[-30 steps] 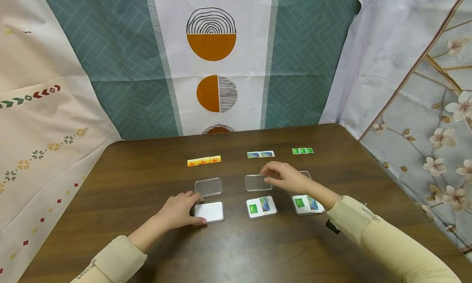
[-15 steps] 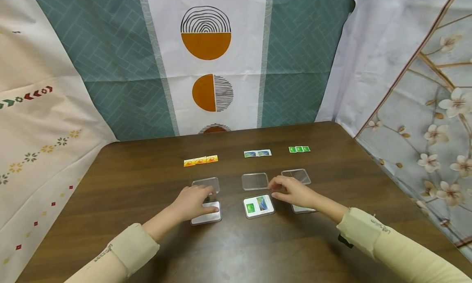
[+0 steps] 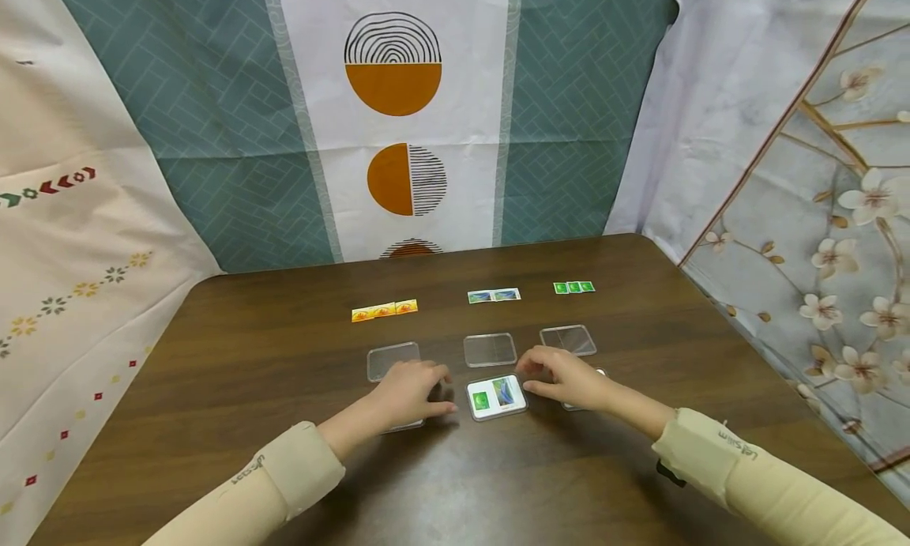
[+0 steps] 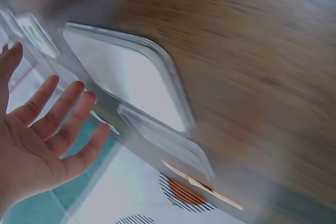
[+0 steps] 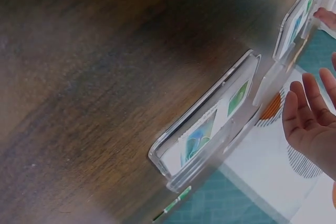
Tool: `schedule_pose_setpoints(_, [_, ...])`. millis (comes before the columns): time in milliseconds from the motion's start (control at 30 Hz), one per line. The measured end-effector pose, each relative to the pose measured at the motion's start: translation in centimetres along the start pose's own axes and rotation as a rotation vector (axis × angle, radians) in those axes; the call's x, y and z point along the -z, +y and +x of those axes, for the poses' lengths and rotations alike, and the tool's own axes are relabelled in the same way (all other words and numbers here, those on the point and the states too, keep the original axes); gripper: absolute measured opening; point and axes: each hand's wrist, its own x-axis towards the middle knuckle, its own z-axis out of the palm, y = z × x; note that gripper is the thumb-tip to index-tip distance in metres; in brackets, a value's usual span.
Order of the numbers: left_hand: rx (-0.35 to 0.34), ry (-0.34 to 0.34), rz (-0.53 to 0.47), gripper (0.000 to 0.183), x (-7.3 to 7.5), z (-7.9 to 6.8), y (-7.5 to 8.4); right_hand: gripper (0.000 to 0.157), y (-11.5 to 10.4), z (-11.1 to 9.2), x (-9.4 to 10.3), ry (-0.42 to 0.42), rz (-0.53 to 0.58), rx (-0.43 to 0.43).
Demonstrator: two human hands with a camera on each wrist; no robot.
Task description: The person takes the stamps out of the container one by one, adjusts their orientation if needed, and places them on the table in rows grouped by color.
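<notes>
My left hand (image 3: pixel 414 392) hovers just left of the middle clear case (image 3: pixel 497 397), fingers spread and holding nothing. On that case's white card sit a green stamp and a blue one. My right hand (image 3: pixel 569 378) is at the case's right edge with loosely bent fingers, also holding nothing. In the left wrist view, the left case shows a blank white card (image 4: pixel 123 69); in the head view my left hand mostly hides it. The right case (image 5: pixel 173 153) bears a blue stamp (image 5: pixel 199 137) and a green stamp (image 5: pixel 238 98); my right hand covers most of it from above.
Behind the cases lie three clear lids, left (image 3: pixel 387 358), middle (image 3: pixel 490 350) and right (image 3: pixel 569 340). Farther back are orange stamps (image 3: pixel 385 310), blue stamps (image 3: pixel 494 295) and green stamps (image 3: pixel 573 288). Patterned curtains (image 3: pixel 576 111) hang behind the brown table (image 3: pixel 455 483).
My left hand has left the left case and moved right toward the middle one. My right hand has come from the middle lid down beside the middle case. The head view has shifted slightly.
</notes>
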Motion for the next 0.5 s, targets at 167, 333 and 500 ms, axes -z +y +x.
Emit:
schedule_pose_setpoints(167, [0.031,-0.029,0.054,0.046,-0.5,0.6,1.3,0.017,-0.3,0.1,-0.2,0.006,-0.007,0.001])
schedule_pose_setpoints(333, [0.063,-0.046,0.097,0.055,-0.9,1.1,2.2,0.018,-0.6,0.2,-0.3,-0.003,0.010,0.004])
schedule_pose_setpoints(500, [0.100,-0.046,0.101,0.062,-1.4,1.6,2.8,0.018,-0.9,0.5,-0.5,-0.025,-0.020,0.014])
